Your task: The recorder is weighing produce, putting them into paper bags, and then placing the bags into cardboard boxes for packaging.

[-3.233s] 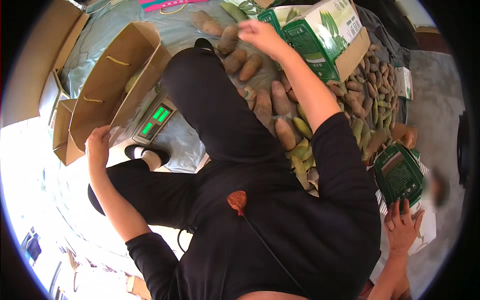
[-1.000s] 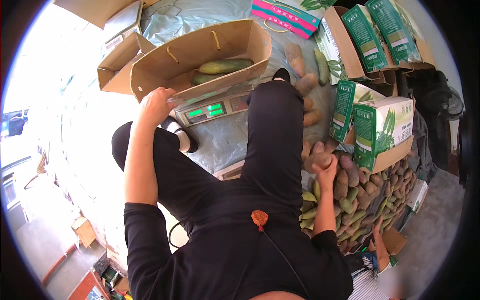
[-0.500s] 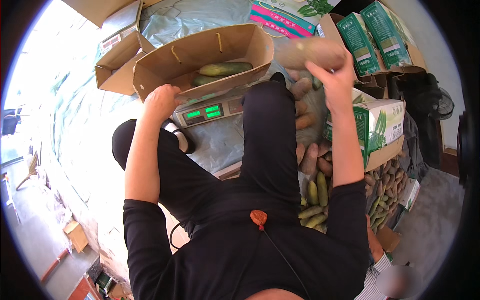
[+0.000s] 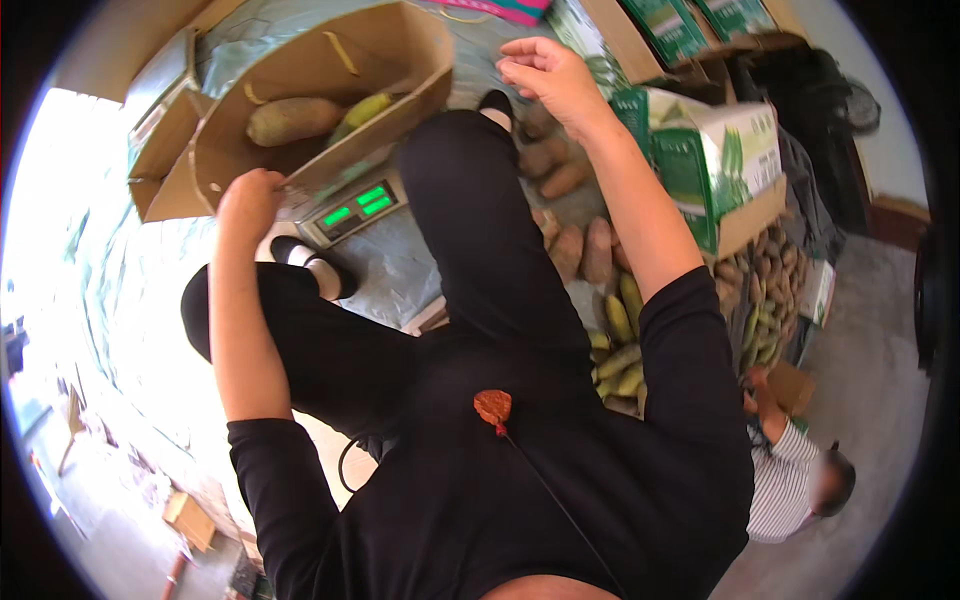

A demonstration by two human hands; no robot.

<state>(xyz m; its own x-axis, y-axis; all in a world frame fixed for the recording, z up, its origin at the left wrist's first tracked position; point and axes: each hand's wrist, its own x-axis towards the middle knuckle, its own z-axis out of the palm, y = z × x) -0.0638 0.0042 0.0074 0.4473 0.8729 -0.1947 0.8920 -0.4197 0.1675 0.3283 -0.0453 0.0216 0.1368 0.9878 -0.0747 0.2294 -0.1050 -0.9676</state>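
Floor: crinkled plastic sheet [image 4: 385, 262] covers the ground ahead of the person, glare washing out the left side.
Brown vegetable [image 4: 295, 121]: long and thick, it lies inside the carton, just beyond the left fingers.
Green-yellow vegetable [image 4: 366, 110]: same carton, farther right from those fingers, partly hidden by the near wall.
Carton [image 4: 392, 45]: long and uncovered on top, with yellow cord handles [image 4: 341, 53] along the wall opposite the left fingers.
Left hand [image 4: 248, 200]: fingers bent over the carton's near edge, holding it, most likely to keep it steady; the thumb is hidden.
Scale [image 4: 358, 212]: right of the left fingers; the carton seems to stand on it, though the platform is hidden. Its lit display juts out toward the person, presumably for easy reading.
Right hand [image 4: 545, 72]: raised right of the carton, fingers half bent and parted, holding nothing.
Loose brown vegetables [image 4: 565, 180]: on the sheet, closer to the body than the right fingers.
Loose green-yellow vegetables [image 4: 620, 318]: closer still to the body, below the right forearm.
Printed box [image 4: 738, 165]: green and white, well right of the right fingers; contents cannot be seen.
Mixed heap [image 4: 775, 275]: beyond that box, browns and greens in bands, perhaps grouped by kind.
Co-worker [image 4: 783, 485]: striped shirt, far from both hands.
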